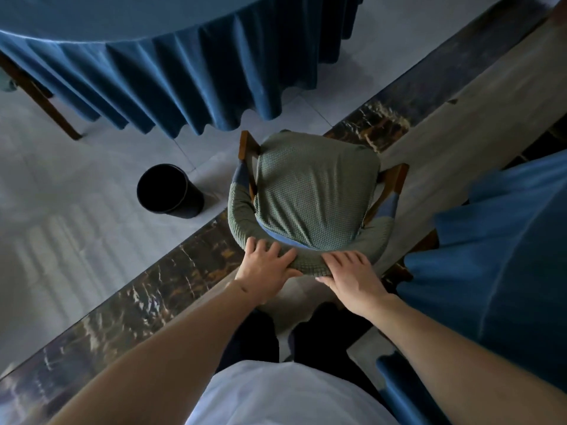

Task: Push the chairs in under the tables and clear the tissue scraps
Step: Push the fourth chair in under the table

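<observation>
My left hand [266, 273] and right hand [349, 273] both grasp the curved back rail of the green-covered chair [313, 191], fingers curled over its top. I see the chair standing out on the floor, apart from the blue-draped tabletop [92, 16] beyond it. A black bin [170, 191] stands just left of the chair.

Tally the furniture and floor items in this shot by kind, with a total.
Chairs: 2, the green-covered chair that the left hand and right hand grip by the backrest, and another chair partly seen at far left.
Blue-draped tables: 2, one ahead, one at right.
Black bins: 1.
Total: 5.
</observation>
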